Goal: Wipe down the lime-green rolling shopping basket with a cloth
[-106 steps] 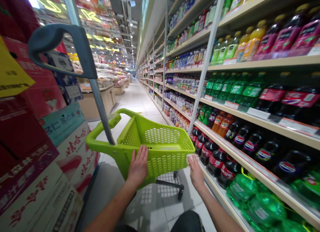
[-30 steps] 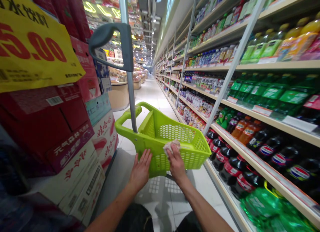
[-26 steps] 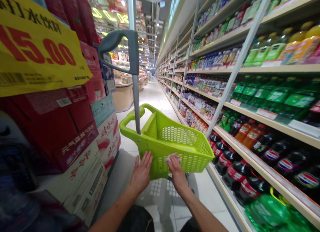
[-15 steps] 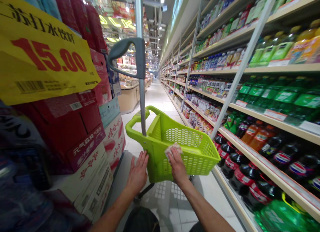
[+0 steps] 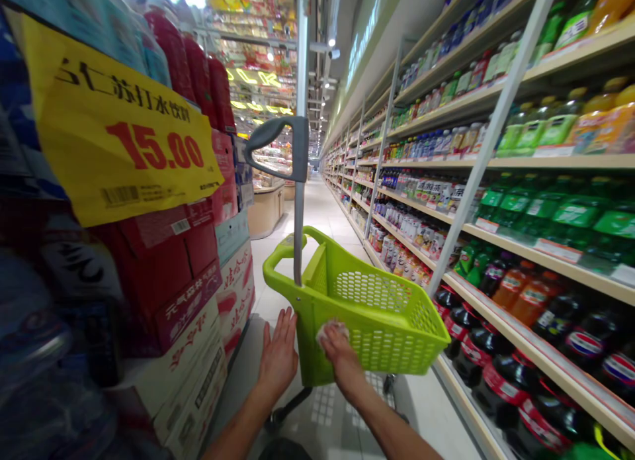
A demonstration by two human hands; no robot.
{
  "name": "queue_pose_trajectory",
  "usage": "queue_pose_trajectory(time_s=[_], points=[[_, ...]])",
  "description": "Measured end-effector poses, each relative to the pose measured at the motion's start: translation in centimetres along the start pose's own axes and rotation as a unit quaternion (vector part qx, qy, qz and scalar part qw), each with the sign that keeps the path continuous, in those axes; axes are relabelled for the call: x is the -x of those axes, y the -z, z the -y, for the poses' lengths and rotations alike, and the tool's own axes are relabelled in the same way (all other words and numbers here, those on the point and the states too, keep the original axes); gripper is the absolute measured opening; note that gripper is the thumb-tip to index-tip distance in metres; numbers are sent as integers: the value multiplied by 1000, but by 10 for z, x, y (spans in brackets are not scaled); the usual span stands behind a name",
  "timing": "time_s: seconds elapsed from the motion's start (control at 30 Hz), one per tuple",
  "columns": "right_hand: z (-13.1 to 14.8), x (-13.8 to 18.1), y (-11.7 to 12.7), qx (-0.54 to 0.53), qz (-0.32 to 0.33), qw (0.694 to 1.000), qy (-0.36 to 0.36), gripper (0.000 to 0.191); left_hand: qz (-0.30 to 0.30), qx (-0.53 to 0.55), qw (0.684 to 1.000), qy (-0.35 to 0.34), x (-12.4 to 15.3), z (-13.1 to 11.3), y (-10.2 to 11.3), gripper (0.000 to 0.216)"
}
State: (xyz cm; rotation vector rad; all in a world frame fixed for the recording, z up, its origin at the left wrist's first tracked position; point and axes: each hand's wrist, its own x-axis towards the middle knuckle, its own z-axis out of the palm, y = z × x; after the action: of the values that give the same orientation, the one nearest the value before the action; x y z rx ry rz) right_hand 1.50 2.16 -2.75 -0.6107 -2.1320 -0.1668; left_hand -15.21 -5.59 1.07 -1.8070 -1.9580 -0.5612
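A lime-green shopping cart basket with perforated sides stands before me on a wheeled frame. My right hand is closed on a crumpled pale cloth and presses it against the basket's near side, close to the solid left end. Beside that left end, my left hand lies flat with its fingers stretched out. Its fingertips are at the basket's edge, and I cannot tell whether they touch. A grey metal pole with a dark grey loop handle rises from the basket's left end.
On the right, long shelves hold bottled drinks, with large cola bottles lowest. Stacked drink cartons and a yellow price sign crowd the left. The tiled aisle runs ahead between them, past a wooden display counter.
My right hand has slid the cloth left and down along the basket's side, off the perforated part. The left hand stays by the left end. The view has shifted slightly.
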Motion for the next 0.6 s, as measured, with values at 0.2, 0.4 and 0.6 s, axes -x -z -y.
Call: queue_pose_trajectory(time_s=[0.2,0.4,0.6], points=[[20,-44,2,-13,-36,999,12,45,-26,6,999,23,-3,5,-4,72],[28,-42,-15,28,-21,996,77,35,-33,9,999,30,-1,14,0,73],[41,-51,-11,19,0,995,102,36,-24,1,998,60,3,31,11,68]])
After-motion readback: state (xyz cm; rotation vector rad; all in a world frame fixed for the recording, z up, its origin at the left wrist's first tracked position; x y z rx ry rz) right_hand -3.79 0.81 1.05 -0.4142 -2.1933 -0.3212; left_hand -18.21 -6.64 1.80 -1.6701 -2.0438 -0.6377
